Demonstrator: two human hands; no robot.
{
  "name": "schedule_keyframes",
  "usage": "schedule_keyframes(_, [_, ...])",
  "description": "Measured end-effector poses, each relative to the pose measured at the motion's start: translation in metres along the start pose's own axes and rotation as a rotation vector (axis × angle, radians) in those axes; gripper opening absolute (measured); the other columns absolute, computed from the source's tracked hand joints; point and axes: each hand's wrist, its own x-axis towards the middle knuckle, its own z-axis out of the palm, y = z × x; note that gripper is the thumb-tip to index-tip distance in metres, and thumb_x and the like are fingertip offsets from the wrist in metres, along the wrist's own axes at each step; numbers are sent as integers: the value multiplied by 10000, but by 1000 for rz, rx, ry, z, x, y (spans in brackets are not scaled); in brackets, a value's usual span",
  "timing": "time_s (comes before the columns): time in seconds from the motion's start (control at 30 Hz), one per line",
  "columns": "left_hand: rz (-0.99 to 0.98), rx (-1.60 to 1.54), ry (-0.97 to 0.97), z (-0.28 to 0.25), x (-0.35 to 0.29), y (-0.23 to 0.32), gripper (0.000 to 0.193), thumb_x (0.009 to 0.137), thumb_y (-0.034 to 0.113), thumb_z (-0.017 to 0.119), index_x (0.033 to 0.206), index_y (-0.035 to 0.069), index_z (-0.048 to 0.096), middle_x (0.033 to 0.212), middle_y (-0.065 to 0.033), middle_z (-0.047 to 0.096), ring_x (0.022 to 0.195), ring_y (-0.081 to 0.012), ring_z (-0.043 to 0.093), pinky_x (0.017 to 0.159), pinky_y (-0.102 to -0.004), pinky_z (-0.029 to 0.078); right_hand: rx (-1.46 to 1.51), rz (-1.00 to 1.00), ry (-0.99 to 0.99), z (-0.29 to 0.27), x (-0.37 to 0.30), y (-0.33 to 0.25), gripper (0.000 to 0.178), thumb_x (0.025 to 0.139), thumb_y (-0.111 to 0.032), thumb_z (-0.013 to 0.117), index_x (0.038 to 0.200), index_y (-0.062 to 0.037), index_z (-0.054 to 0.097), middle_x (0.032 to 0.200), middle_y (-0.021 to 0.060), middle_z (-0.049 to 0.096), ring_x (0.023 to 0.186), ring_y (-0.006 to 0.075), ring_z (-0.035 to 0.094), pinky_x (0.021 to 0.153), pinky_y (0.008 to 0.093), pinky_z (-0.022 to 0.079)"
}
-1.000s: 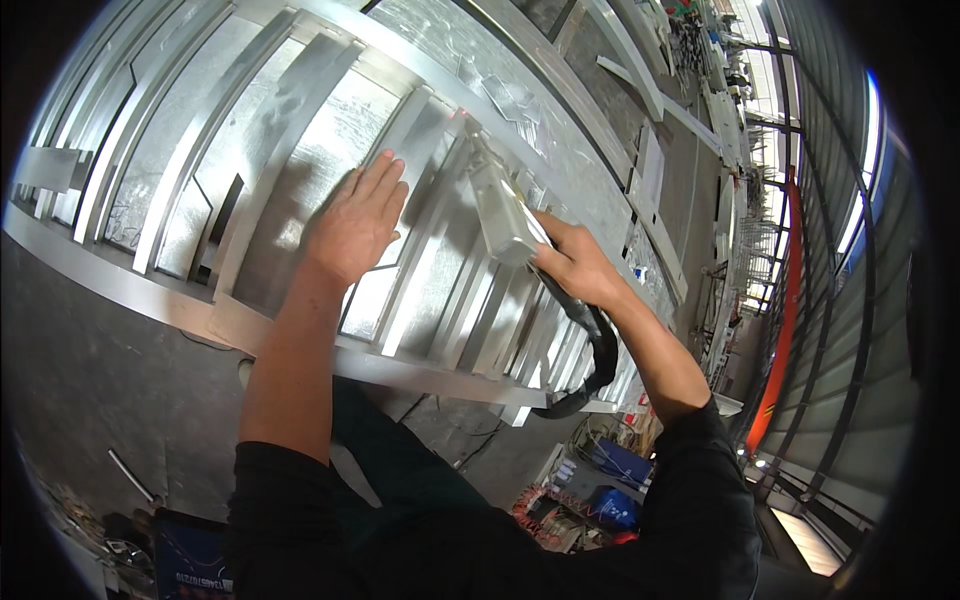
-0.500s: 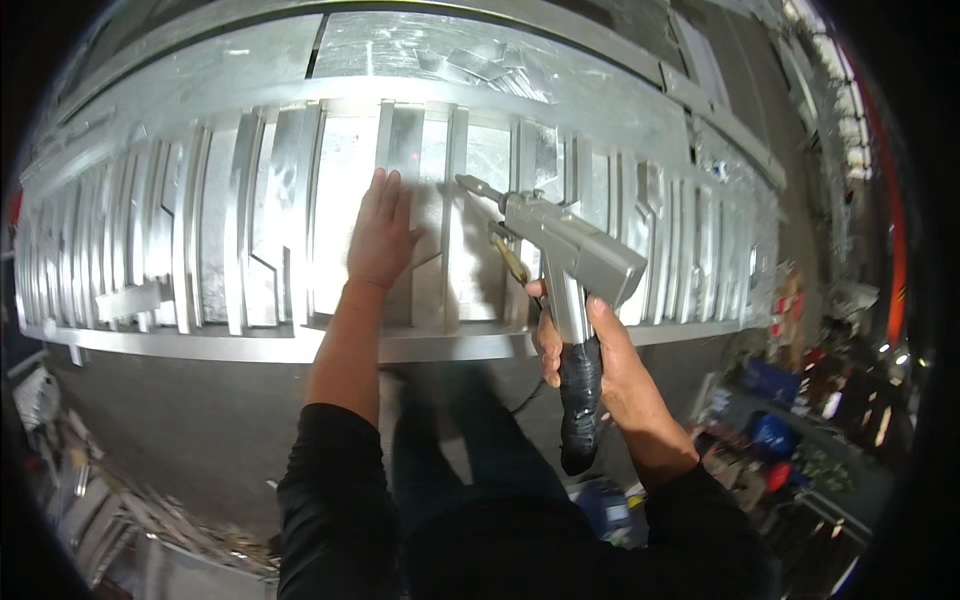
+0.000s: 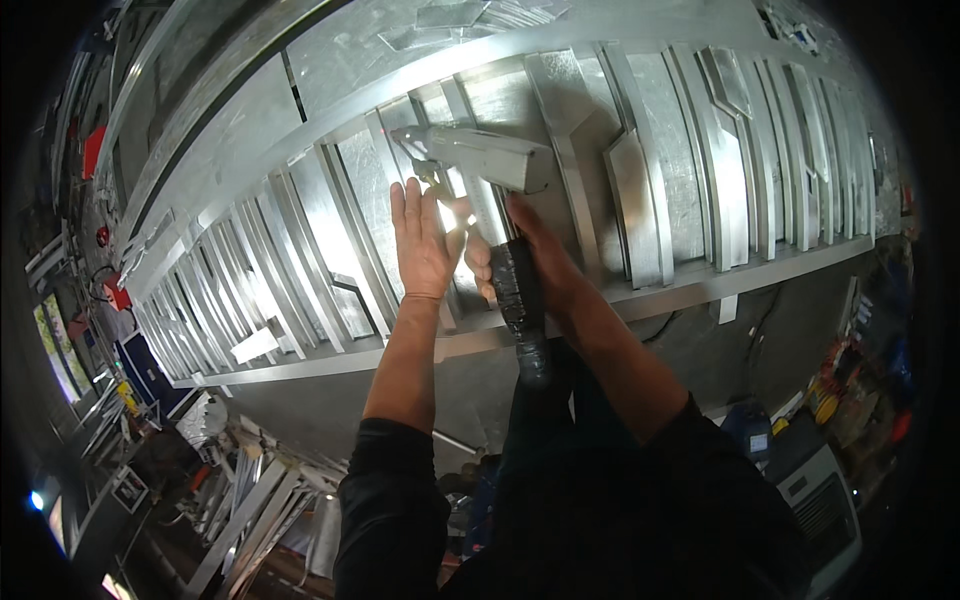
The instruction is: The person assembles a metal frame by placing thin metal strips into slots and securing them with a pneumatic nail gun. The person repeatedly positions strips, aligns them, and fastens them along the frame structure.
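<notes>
My right hand (image 3: 540,245) is closed round the grip of a grey handheld laser welding gun (image 3: 490,158). Black tape wraps the gun's lower end, which hangs toward me. The nozzle points left, near the upper end of a metal slat by the far rail. Just below the nozzle, my left hand (image 3: 426,245) is spread flat over the slats with its fingers stretched out. Its palm side is hidden, so firm contact cannot be judged. Under both hands lies a long metal frame (image 3: 590,305) with many parallel slats, some with angled ends.
Flat metal offcuts (image 3: 470,20) lie on the sheet beyond the frame. A small bright plate (image 3: 255,346) rests on the left slats. Metal strips (image 3: 250,520) are piled on the floor at lower left. A grey machine housing (image 3: 820,500) stands at lower right.
The gun has moved left and farther away, so its nozzle is now beyond my left fingertips near the far rail. My view has turned, and the frame appears tilted.
</notes>
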Motion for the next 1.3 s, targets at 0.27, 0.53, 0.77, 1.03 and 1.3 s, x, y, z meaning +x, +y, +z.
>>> schedule_keyframes(0.27, [-24, -7, -50, -4, 0, 3, 722, 723, 63, 738, 1374, -22, 437, 1511, -272, 338, 1429, -519, 238, 1171, -534, 297, 27, 51, 81, -5, 10, -6, 656, 1005, -607, 386, 1338, -58, 516, 744, 37, 575, 617, 128, 555, 552, 291, 494])
schedule_keyframes(0.53, [29, -5, -31, -2, -1, 0, 727, 709, 18, 694, 1380, -47, 422, 1520, -274, 327, 1424, -534, 236, 1169, -559, 281, 49, 54, 55, 0, 4, -18, 641, 1014, -578, 410, 1350, -42, 508, 784, -5, 502, 714, 84, 494, 618, 244, 448])
schedule_keyframes(0.77, [24, -8, -40, -2, -1, 0, 697, 720, -3, 634, 1380, -57, 416, 1516, -288, 333, 1420, -548, 240, 1163, -578, 274, 86, 75, 72, 3, 4, -19, 581, 1015, -558, 435, 1293, -57, 531, 782, -2, 501, 725, 88, 494, 644, 237, 455])
schedule_keyframes(1.03, [27, -17, -11, 5, -7, -8, 595, 888, 183, 532, 1446, 20, 403, 1577, -202, 291, 1473, -460, 195, 1205, -516, 234, 104, 84, 55, -8, 16, -13, 541, 1022, -540, 385, 1200, -64, 571, 731, 66, 593, 601, 151, 575, 532, 312, 493])
schedule_keyframes(1.3, [-1, 11, -41, 5, -7, -8, 630, 902, 234, 525, 1474, 16, 378, 1574, -200, 296, 1477, -453, 194, 1207, -508, 233, 2, 85, 61, -3, 9, -13, 606, 994, -572, 438, 1263, -39, 545, 746, 45, 534, 647, 119, 523, 540, 264, 461])
